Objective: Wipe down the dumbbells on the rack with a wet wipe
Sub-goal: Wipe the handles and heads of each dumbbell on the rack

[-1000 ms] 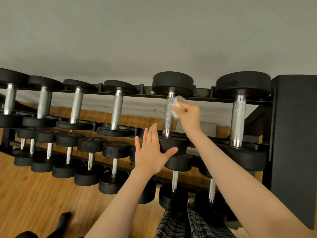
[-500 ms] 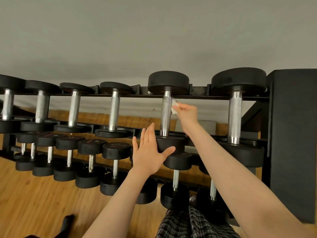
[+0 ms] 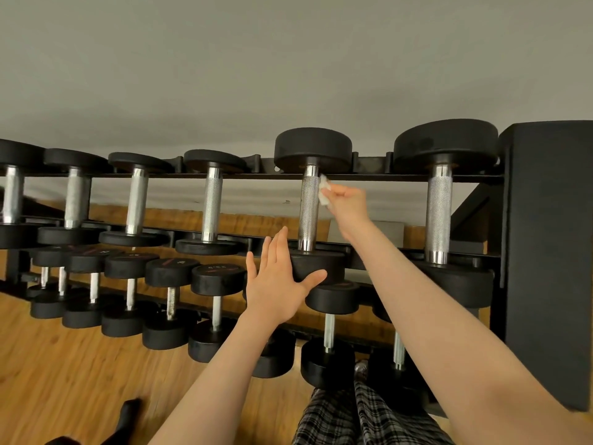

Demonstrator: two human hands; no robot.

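Floor: wood planks are seen at lower left, under the rack.
Rack: a black metal frame is seen running across the view, with an upper row and a lower row of dumbbells laid across its rails.
Upper-row dumbbells, left: four with black heads and silver knurled handles are lined up side by side, the fourth being nearest the hands.
Lower-row dumbbells: smaller black ones are set in a staggered line below and in front of the upper row.
Left hand: held flat, fingers straight and together, thumb spread; it is laid against the near black head of the fifth dumbbell, and nothing is gripped.
Fifth dumbbell: it rests on the upper rails, its far head above the back rail and its near head against the left palm.
Wet wipe: a small white wad is pressed to the right side of the fifth dumbbell's handle, near its upper end.
Right hand: the fingers are curled and the wipe is pinched at their tips.
Sixth dumbbell: the largest is seated at the right end of the upper row.
Black panel: it is seen upright at the far right.
Plaid trousers: seen at the bottom edge.
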